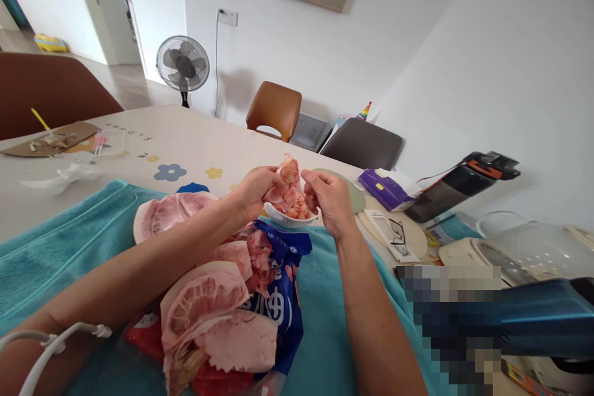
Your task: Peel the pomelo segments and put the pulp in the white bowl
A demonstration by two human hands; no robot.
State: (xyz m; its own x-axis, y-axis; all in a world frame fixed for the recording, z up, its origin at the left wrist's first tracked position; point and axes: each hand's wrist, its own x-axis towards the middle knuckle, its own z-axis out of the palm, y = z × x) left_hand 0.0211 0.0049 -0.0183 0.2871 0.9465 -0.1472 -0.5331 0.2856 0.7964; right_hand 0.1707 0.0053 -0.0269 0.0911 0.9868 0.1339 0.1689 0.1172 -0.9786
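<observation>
Pomelo segment (288,174) — pink, partly stripped of membrane — is held above a small white bowl (288,216) near the middle of the counter (195,142). Left hand (254,189) grips the segment from its left side, fingers clenched on the flesh. Right hand (330,198) meets it from the right, fingers pinched on the segment's lower edge. Both hands are touching the same piece, close together over the bowl.

Bowl contains loose pink pulp and sits at the far edge of a teal towel (69,241) that covers the near part of the counter. On the towel, under the left forearm, lie thick pieces of pomelo rind (208,303) with pink pith facing up, heaped on a blue printed plastic bag (281,297). A further rind piece (162,213) lies towards the left, behind the forearm.

Right side of the counter: a purple tissue pack (387,190), a pair of glasses (398,234) on a flat white case, a dark bottle with orange trim (459,185) lying on its side, and a clear lidded appliance (533,247) at the right edge. Far left corner — a sheet of cardboard (51,139) with scraps on it.

Beyond the counter: a tan chair (273,108), a grey chair (364,143) and a standing fan (182,65) against the white wall.

A white cable (55,340) runs across the left forearm near the bottom left of the view.
</observation>
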